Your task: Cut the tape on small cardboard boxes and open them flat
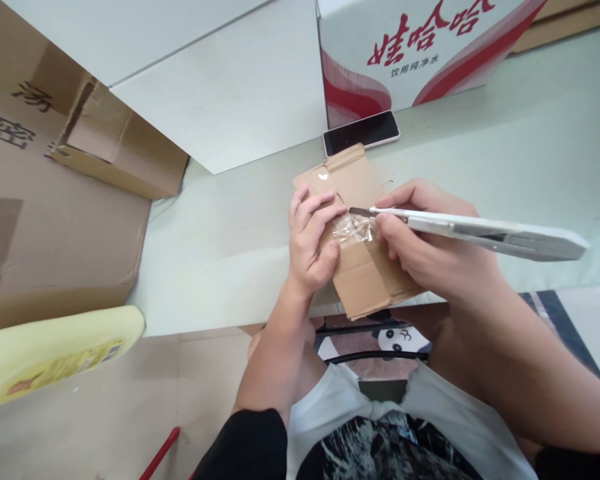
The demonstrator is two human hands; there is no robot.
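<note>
A flattened piece of cardboard (365, 270) lies at the table's front edge, with crumpled clear tape (353, 228) across its middle. My left hand (313, 237) grips its left side, fingers curled on top and the thumb near the tape. In my right hand (430, 240) is a white utility knife (510, 237), pinched close to its blade end. The blade (361, 212) points left over the cardboard, just above the tape; whether it touches the surface I cannot tell.
Behind the cardboard lies a phone (363, 133), against a white and red carton (405, 60). A white panel (230, 93) stands at the back left. Large brown cartons (75, 220) fill the left side, and a pale yellow bottle (55, 353) is at lower left.
</note>
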